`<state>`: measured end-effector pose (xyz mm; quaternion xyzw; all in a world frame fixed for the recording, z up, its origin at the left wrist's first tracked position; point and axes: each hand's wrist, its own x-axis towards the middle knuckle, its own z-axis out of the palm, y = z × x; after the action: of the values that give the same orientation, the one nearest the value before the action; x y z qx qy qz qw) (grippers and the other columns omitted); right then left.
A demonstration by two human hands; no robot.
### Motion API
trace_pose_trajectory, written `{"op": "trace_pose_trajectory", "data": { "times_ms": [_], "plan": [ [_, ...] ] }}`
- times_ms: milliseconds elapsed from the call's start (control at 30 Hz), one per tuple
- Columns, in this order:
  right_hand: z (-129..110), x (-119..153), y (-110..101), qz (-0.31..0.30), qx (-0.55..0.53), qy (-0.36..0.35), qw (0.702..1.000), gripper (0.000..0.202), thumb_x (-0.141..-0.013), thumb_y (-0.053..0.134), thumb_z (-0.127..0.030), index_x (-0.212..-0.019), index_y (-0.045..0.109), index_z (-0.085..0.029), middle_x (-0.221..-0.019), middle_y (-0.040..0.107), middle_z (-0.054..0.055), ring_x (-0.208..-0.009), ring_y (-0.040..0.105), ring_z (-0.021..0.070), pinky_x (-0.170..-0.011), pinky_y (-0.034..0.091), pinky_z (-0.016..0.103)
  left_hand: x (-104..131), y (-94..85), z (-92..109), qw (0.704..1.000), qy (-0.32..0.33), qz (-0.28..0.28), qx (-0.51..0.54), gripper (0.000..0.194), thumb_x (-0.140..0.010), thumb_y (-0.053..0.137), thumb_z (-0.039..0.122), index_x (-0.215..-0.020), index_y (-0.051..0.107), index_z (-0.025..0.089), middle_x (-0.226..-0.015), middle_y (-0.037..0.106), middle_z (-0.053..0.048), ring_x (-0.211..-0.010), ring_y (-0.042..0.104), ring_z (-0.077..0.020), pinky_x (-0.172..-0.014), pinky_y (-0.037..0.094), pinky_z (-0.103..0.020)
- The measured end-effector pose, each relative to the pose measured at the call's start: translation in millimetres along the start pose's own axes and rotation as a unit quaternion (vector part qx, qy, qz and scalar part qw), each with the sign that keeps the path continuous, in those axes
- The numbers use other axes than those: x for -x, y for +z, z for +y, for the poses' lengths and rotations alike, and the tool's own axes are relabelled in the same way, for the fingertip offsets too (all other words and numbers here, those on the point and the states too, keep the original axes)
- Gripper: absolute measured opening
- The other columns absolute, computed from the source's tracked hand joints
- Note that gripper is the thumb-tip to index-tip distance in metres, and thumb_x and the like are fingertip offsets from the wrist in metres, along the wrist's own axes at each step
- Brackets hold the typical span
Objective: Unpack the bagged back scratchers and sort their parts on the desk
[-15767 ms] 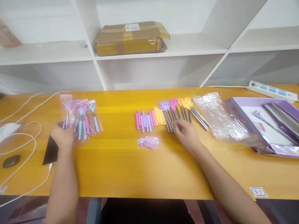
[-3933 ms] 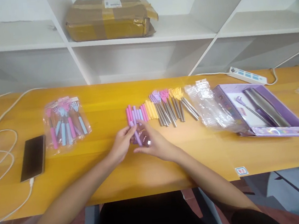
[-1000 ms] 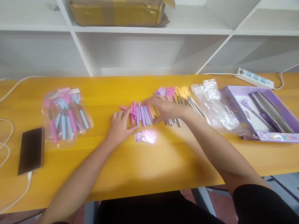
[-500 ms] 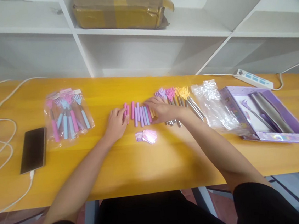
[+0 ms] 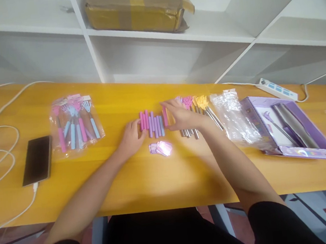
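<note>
Short pink, purple and blue foam tube grips (image 5: 155,126) lie side by side in a row on the table. My left hand (image 5: 131,137) rests at the left end, fingers curved and apart beside the pink tubes (image 5: 142,120), nothing in its grasp. At the other end my right hand (image 5: 179,114) spans a pink tube (image 5: 165,116) and yellow tubes (image 5: 169,118), fingers at their far ends and thumb at the near ends. Partly under my right wrist are metal rods with purple, pink and yellow claw heads (image 5: 201,101). Small printed cards (image 5: 164,148) lie in front of the row.
Bagged back scratchers (image 5: 77,125) and a phone (image 5: 36,160) on a white cable are to the left. On the right lie clear plastic bags (image 5: 233,114), a purple open box (image 5: 293,127) and a power strip (image 5: 277,88). A taped carton (image 5: 136,10) sits on the shelf behind.
My left hand has moved right, and the pink tubes there now sit closer to the purple ones. The pink tube at my right hand has shifted away from the blue one.
</note>
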<state>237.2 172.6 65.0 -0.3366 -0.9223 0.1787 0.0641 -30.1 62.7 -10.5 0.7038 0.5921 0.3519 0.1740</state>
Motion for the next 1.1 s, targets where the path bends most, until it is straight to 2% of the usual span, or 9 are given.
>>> {"op": "trace_pose_trajectory", "data": {
  "times_ms": [100,200,367,467,567,733,800,900,1100],
  "plan": [
    [-24,-19,3,0.002,-0.016,-0.021,1.0,0.108,-0.083,0.082,-0.045,-0.172,0.029,-0.019,-0.162,0.042,0.022,-0.156,0.033,0.0452,-0.129,0.031,0.064,0,-0.6,-1,0.999,-0.027,-0.002,0.041,0.044,-0.103,0.059,0.025,-0.147,0.052,0.02,-0.138,0.071,-0.015,-0.117,0.072,-0.0287,-0.11,0.056,-0.05],
    [-47,-47,20,-0.016,-0.018,-0.045,0.999,0.107,-0.08,0.083,-0.039,-0.17,0.033,-0.011,-0.161,0.044,0.025,-0.154,0.035,0.0455,-0.127,0.031,0.063,-1,-1.3,-5,0.995,-0.053,0.007,0.084,0.046,-0.107,0.053,0.027,-0.152,0.045,0.02,-0.135,0.074,-0.015,-0.119,0.073,-0.0284,-0.111,0.056,-0.051],
    [-56,-74,46,-0.009,-0.022,-0.067,0.997,0.101,-0.078,0.083,-0.031,-0.166,0.039,-0.009,-0.161,0.047,0.026,-0.154,0.037,0.0447,-0.127,0.031,0.064,-7,-3.5,-15,0.984,-0.11,0.08,0.112,0.038,-0.107,0.051,0.026,-0.144,0.051,0.021,-0.128,0.076,-0.013,-0.11,0.075,-0.0262,-0.105,0.06,-0.049],
    [-47,-61,43,0.011,-0.033,-0.07,0.997,0.101,-0.081,0.085,-0.04,-0.167,0.039,-0.016,-0.167,0.042,0.024,-0.157,0.033,0.0451,-0.128,0.028,0.067,-10,-4.2,-16,0.99,-0.099,0.065,0.081,0.033,-0.102,0.059,0.023,-0.136,0.058,0.022,-0.122,0.077,-0.011,-0.101,0.075,-0.0247,-0.101,0.062,-0.048],
    [-30,-30,28,0.056,-0.038,-0.035,0.997,0.091,-0.091,0.079,-0.047,-0.169,0.038,-0.022,-0.169,0.04,0.019,-0.158,0.033,0.0431,-0.129,0.028,0.066,-11,-2.9,-14,0.996,-0.062,0.049,0.039,0.035,-0.098,0.066,0.021,-0.133,0.062,0.022,-0.124,0.075,-0.011,-0.094,0.073,-0.0227,-0.096,0.063,-0.044],
    [-12,30,23,0.159,-0.008,0.067,0.985,0.05,-0.105,0.057,-0.038,-0.152,0.061,-0.024,-0.142,0.061,0.017,-0.136,0.053,0.0412,-0.116,0.043,0.063,-7,-0.1,-13,0.998,-0.032,0.054,0.002,0.043,-0.097,0.067,0.019,-0.14,0.06,0.022,-0.134,0.066,-0.013,-0.1,0.072,-0.0234,-0.096,0.063,-0.044],
    [-16,46,34,0.176,0.025,0.087,0.98,0.037,-0.108,0.05,-0.033,-0.133,0.074,-0.022,-0.122,0.066,0.017,-0.119,0.06,0.0385,-0.105,0.048,0.059,-6,-0.1,-12,0.999,-0.012,0.052,-0.013,0.046,-0.098,0.066,0.019,-0.143,0.058,0.021,-0.138,0.062,-0.015,-0.112,0.07,-0.0268,-0.101,0.061,-0.046],
    [-34,57,54,0.155,0.088,0.085,0.98,0.038,-0.111,0.043,-0.03,-0.112,0.08,-0.019,-0.104,0.067,0.015,-0.101,0.061,0.0334,-0.092,0.049,0.051,-6,-1.2,-12,0.998,0.017,0.043,-0.041,0.047,-0.099,0.066,0.022,-0.145,0.057,0.02,-0.137,0.062,-0.015,-0.125,0.066,-0.0314,-0.112,0.056,-0.05],
    [-63,40,77,0.122,0.152,0.099,0.976,0.039,-0.111,0.043,-0.029,-0.101,0.078,-0.015,-0.102,0.065,0.019,-0.099,0.057,0.0349,-0.087,0.047,0.048,-11,-5.5,-17,0.998,0.0,0.046,-0.051,0.047,-0.099,0.065,0.021,-0.146,0.057,0.02,-0.136,0.062,-0.017,-0.128,0.065,-0.0331,-0.113,0.054,-0.052]
  ]
}}
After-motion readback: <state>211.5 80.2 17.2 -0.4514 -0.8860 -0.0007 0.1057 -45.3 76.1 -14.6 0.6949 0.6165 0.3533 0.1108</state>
